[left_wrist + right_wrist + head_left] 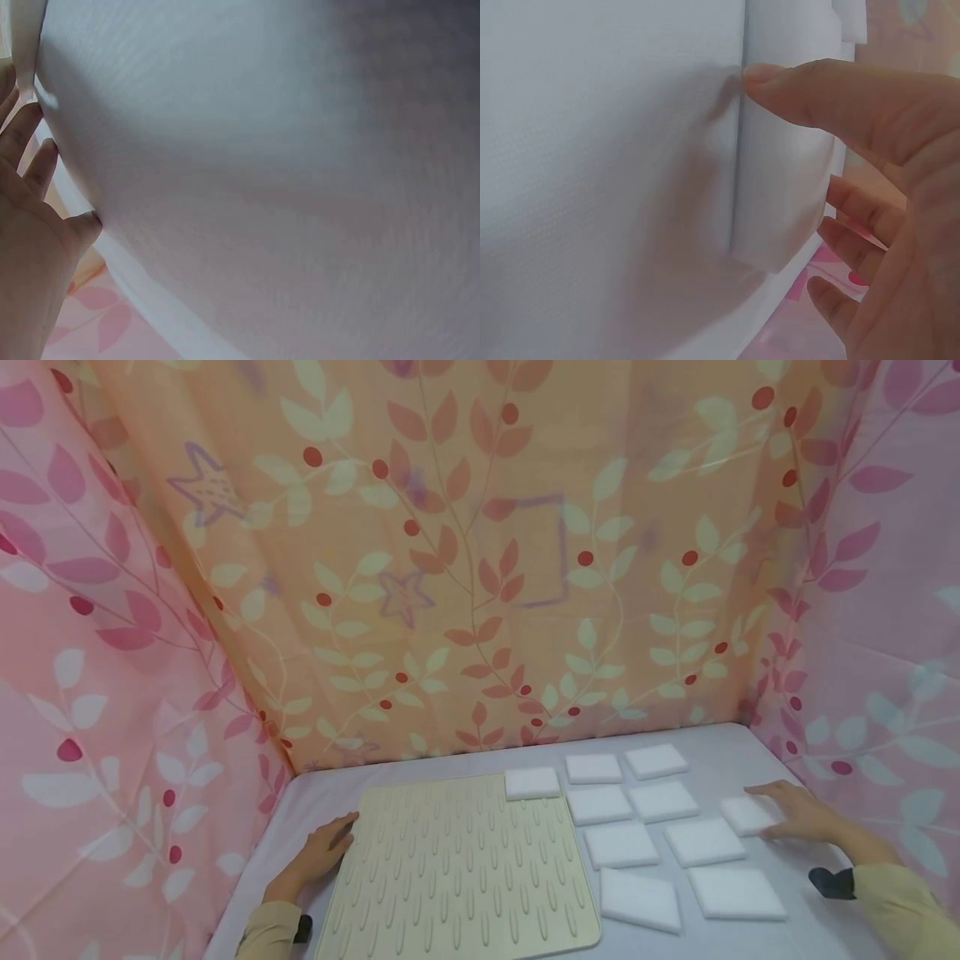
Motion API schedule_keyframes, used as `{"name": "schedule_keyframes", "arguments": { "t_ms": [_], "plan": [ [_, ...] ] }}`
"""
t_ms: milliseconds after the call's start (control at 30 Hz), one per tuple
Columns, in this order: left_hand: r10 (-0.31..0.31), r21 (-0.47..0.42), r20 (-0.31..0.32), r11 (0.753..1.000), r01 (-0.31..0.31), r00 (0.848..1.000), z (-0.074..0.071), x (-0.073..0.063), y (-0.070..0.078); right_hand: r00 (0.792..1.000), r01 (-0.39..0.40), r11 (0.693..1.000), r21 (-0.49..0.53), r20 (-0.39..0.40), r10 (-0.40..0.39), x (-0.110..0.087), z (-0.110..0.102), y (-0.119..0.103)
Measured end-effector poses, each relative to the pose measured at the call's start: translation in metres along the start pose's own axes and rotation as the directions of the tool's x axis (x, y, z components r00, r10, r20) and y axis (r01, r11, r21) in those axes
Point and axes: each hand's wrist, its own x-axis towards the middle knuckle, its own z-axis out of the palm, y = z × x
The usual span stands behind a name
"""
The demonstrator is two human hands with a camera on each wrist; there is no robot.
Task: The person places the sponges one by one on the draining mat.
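Note:
A cream mat with rows of raised oblong ridges (457, 860) lies on the table. My left hand (318, 852) rests at its left edge with relaxed fingers, and in the left wrist view the left hand (37, 202) has its fingers spread on the white cloth. At the right, my right hand (806, 814) holds a white foam square (746, 816) between thumb and fingers. The right wrist view shows the right hand (877, 172) with its thumb on one edge of the foam square (780, 180) and the other fingers along the opposite side, partly hidden.
One white foam square (532, 783) sits on the mat's far right corner. Several more foam squares (703, 842) lie in two uneven columns right of the mat. White cloth covers the table (720, 743); patterned curtains (465, 552) stand behind and at both sides.

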Motion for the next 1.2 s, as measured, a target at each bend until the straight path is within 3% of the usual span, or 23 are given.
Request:
{"name": "schedule_keyframes", "arguments": {
  "t_ms": [267,500,800,1033,1200],
  "plan": [
    [0.002,0.001,0.006,1.000,-0.002,1.000,-0.002,0.001,0.001,0.995,0.064,0.998,-0.026,-0.069,-0.066,0.004,-0.005,-0.002],
    [0.034,0.000,-0.040,0.999,-0.034,0.999,0.000,0.000,-0.001,0.999,0.014,1.000,-0.011,-0.050,-0.014,0.007,-0.012,-0.013],
    [0.085,0.002,-0.070,0.996,-0.085,0.994,0.003,0.001,-0.004,0.997,0.040,0.999,-0.025,-0.067,-0.042,0.012,-0.011,-0.014],
    [0.145,0.014,-0.107,0.989,-0.144,0.984,0.003,-0.001,-0.002,0.998,0.013,0.999,-0.035,-0.064,-0.015,0.009,-0.016,-0.014],
    [0.141,0.015,-0.100,0.990,-0.140,0.985,0.003,0.000,-0.004,0.998,-0.014,0.999,-0.030,-0.062,0.012,0.009,-0.019,-0.019]
  ]
}}
